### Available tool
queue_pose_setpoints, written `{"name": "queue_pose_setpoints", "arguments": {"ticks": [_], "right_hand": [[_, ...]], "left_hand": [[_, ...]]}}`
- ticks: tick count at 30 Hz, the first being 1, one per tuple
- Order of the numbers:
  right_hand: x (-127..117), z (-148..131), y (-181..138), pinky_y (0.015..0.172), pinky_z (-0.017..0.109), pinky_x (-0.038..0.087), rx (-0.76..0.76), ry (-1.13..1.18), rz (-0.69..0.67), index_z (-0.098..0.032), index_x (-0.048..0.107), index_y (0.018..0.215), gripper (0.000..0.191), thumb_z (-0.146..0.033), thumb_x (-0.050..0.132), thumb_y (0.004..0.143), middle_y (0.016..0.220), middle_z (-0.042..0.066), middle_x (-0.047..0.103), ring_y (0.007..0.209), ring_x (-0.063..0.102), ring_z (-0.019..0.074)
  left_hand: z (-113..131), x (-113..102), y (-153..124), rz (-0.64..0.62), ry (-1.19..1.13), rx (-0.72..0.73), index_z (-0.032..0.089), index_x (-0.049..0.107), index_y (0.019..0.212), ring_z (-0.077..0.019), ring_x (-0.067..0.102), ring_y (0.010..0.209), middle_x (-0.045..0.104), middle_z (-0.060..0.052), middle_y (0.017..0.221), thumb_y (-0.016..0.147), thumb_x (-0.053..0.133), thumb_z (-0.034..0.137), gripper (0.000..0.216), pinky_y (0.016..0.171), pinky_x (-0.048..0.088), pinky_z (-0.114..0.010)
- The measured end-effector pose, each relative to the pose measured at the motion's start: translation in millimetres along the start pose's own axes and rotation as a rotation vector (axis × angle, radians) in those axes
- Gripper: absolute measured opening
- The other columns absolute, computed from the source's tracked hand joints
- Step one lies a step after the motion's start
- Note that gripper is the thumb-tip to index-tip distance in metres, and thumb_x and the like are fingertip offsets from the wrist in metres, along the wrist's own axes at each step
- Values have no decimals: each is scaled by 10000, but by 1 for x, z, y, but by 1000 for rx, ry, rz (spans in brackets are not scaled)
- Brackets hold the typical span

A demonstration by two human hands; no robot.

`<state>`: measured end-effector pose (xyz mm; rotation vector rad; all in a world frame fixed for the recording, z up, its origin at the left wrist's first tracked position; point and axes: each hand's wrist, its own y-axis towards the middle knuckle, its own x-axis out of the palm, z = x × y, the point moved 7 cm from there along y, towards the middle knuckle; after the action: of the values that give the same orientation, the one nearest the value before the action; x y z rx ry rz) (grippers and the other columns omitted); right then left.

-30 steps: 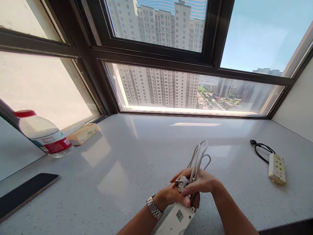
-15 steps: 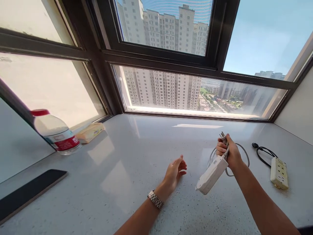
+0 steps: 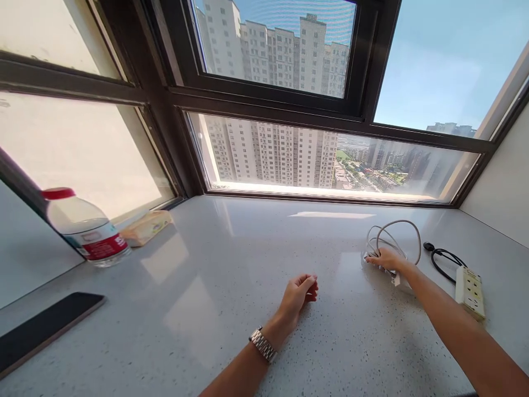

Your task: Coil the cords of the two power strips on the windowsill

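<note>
power strip [image 3: 399, 280] with its coiled white cord [image 3: 394, 237] sits down near the surface's [image 3: 231, 275] right edge, right hand [image 3: 386, 258] resting loosely over it; left hand [image 3: 298, 293] curled, holding nothing.

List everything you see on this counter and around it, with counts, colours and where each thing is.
white power strip: one, white, right of centre, mostly under the right hand
white cord: one, pale grey-white, looped beyond that hand
cream power strip: one, cream, far right
black cord: one, black, curling off the cream strip
water bottle: one, clear with red cap and label, far left
tissue pack: one, yellowish, left by the window
dark slab: one, black, near left edge
counter: one, speckled white
window: dark frames, tower blocks outside
watch: one, silver, left wrist
left hand: curled, on the counter, holds nothing
right hand: on the white strip and cord
</note>
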<state>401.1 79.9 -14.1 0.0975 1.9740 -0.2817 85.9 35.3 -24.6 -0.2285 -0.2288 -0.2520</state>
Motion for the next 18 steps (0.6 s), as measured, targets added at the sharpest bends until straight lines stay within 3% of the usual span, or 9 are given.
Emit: {"name": "queue_pose_setpoints", "arguments": {"ticks": [4, 10, 15, 18], "right_hand": [[-17, 15, 3, 549, 268, 308, 13, -76, 76, -151, 596, 708, 411, -553, 642, 777, 695, 81, 644, 663, 579, 188], [-31, 24, -11, 644, 306, 424, 88, -269, 331, -150, 584, 1171, 512, -557, 494, 873, 1058, 147, 674, 938, 626, 287], [-35, 7, -33, 849, 380, 467, -189, -431, 750, -161, 449, 1367, 469, -349, 382, 942, 1332, 150, 540, 1158, 530, 294], [-35, 4, -42, 994, 453, 374, -280, -526, 865, -163, 485, 1348, 447, -304, 381, 937, 1357, 153, 522, 1241, 456, 305]], "left_hand": [[0, 1, 0, -2, -16, 2, 153, 561, 624, -104, 517, 571, 560, -9, 637, 612, 722, 461, 347, 574, 442, -238], [-2, 0, 2, -10, 13, 12, 152, 558, 625, -107, 506, 574, 553, -13, 635, 609, 722, 487, 373, 566, 433, -240], [-2, 0, 3, -28, 43, 18, 156, 550, 616, -110, 502, 577, 550, -17, 641, 616, 722, 513, 396, 568, 437, -245], [-2, 0, 4, -34, 54, 21, 156, 553, 620, -110, 499, 574, 552, -20, 643, 618, 725, 516, 399, 560, 437, -243]]}}
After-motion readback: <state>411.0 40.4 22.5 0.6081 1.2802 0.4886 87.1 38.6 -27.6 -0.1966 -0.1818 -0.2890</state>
